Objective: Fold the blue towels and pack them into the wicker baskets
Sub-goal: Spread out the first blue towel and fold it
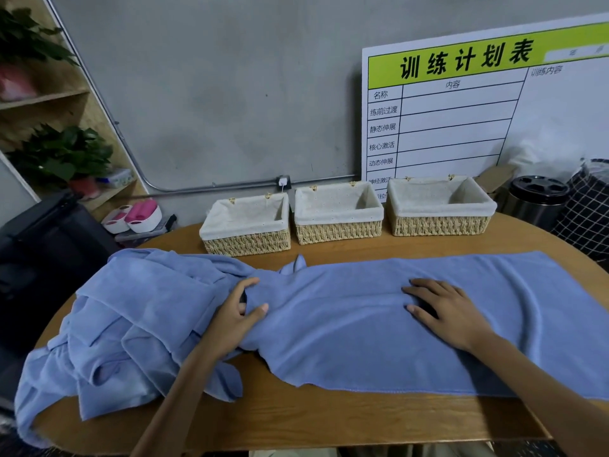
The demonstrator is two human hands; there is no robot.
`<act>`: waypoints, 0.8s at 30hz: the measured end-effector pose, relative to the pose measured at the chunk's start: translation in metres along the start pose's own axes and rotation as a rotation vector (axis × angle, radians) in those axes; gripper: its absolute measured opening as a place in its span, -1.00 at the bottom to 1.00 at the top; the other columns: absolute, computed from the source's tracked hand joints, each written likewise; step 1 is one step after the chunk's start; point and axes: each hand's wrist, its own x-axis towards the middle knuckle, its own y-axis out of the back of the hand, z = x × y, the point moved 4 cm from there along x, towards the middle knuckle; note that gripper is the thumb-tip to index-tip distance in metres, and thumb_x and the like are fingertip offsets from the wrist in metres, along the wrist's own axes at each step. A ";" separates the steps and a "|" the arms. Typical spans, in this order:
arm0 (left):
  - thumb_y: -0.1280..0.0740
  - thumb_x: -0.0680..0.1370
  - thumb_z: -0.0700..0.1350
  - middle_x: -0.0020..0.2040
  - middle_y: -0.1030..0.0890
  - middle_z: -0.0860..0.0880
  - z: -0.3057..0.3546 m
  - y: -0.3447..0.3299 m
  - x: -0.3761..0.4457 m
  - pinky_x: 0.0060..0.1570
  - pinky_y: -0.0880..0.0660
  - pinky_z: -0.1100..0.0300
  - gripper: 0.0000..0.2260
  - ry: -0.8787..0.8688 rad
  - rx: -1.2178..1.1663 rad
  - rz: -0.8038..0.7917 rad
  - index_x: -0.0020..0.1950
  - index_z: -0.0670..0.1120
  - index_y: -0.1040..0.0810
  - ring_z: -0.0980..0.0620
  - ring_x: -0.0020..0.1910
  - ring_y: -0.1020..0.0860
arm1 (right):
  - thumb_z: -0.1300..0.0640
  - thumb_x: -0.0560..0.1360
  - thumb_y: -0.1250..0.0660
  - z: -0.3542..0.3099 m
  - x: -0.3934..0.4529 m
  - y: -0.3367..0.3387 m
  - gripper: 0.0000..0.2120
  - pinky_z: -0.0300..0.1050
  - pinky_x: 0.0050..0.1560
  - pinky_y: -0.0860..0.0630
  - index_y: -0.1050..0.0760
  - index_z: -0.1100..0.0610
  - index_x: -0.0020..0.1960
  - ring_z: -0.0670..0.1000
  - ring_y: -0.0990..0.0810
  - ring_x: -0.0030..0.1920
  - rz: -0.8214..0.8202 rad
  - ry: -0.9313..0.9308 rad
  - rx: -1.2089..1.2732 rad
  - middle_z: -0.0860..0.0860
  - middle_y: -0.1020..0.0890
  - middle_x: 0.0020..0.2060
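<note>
A blue towel lies spread across the right half of the round wooden table. My right hand rests flat on its middle with straight fingers. My left hand pinches a bunched fold at the towel's left end between thumb and fingers. A crumpled heap of blue towels sits at the left, partly hanging over the table edge. Three cloth-lined wicker baskets stand in a row at the back: left basket, middle basket, right basket. Nothing shows inside them.
A white schedule board leans on the wall behind the baskets. A metal bin and a checked bag stand at the right. Shelves with plants and a dark case are at the left.
</note>
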 end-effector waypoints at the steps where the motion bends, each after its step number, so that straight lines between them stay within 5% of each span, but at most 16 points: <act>1: -0.42 0.58 -0.05 0.24 -0.62 0.03 0.000 -0.002 -0.002 0.14 -0.61 0.00 -0.48 0.002 -0.008 -0.036 0.49 0.11 -0.31 0.03 0.19 -0.63 | -0.48 0.50 0.25 0.000 0.000 0.000 -0.24 -0.02 0.36 -0.30 -0.43 -0.17 0.41 -0.05 -0.39 0.40 -0.003 -0.002 0.000 -0.17 -0.43 0.40; 5: -0.43 0.49 0.24 0.51 -0.38 0.05 -0.015 -0.002 -0.004 0.40 -0.41 -0.10 -0.30 -0.039 0.089 -0.059 0.56 0.22 -0.20 0.06 0.47 -0.39 | -0.48 0.49 0.26 -0.001 -0.001 0.000 -0.23 -0.03 0.36 -0.29 -0.43 -0.16 0.41 -0.04 -0.39 0.40 -0.006 -0.002 -0.004 -0.16 -0.43 0.41; 7: -0.43 0.57 0.05 0.48 -0.38 0.09 -0.008 0.000 -0.005 0.33 -0.48 0.10 -0.38 -0.003 0.018 -0.049 0.56 0.11 -0.23 0.24 0.39 -0.43 | -0.49 0.49 0.26 -0.001 -0.001 0.000 -0.22 -0.02 0.36 -0.29 -0.43 -0.16 0.42 -0.04 -0.39 0.40 -0.003 -0.002 -0.001 -0.16 -0.43 0.41; 9: -0.39 0.60 -0.17 0.31 -0.49 0.19 -0.001 -0.001 -0.004 0.06 -0.56 0.31 -0.44 0.008 -0.089 -0.039 0.53 0.06 -0.25 0.36 0.17 -0.55 | -0.49 0.50 0.24 -0.001 -0.002 -0.001 -0.24 -0.01 0.35 -0.30 -0.43 -0.16 0.42 -0.03 -0.40 0.40 0.000 -0.002 -0.001 -0.15 -0.43 0.41; 17: -0.54 0.46 0.11 0.45 -0.31 0.34 -0.010 -0.004 -0.013 0.36 -0.43 0.14 -0.17 0.000 -0.131 -0.154 0.59 0.24 -0.13 0.33 0.40 -0.37 | -0.41 0.51 0.14 -0.002 -0.001 0.000 -0.33 -0.04 0.35 -0.27 -0.43 -0.16 0.42 -0.04 -0.39 0.40 -0.001 -0.003 -0.006 -0.16 -0.43 0.42; 21: -0.46 0.53 -0.09 0.42 -0.42 0.29 -0.011 0.004 -0.011 0.29 -0.49 0.19 -0.32 0.021 -0.278 -0.181 0.55 0.18 -0.22 0.27 0.35 -0.47 | -0.41 0.52 0.13 -0.002 -0.001 0.001 -0.34 -0.04 0.36 -0.27 -0.42 -0.15 0.43 -0.04 -0.38 0.41 -0.008 0.001 -0.011 -0.15 -0.42 0.42; 24: -0.52 0.47 0.08 0.39 -0.47 0.17 -0.015 0.004 -0.015 0.16 -0.55 0.24 -0.25 0.071 -0.155 -0.216 0.54 0.23 -0.16 0.23 0.25 -0.56 | -0.41 0.52 0.13 -0.003 -0.002 0.001 -0.33 -0.02 0.37 -0.27 -0.42 -0.15 0.43 -0.04 -0.38 0.41 -0.011 0.000 -0.008 -0.15 -0.42 0.42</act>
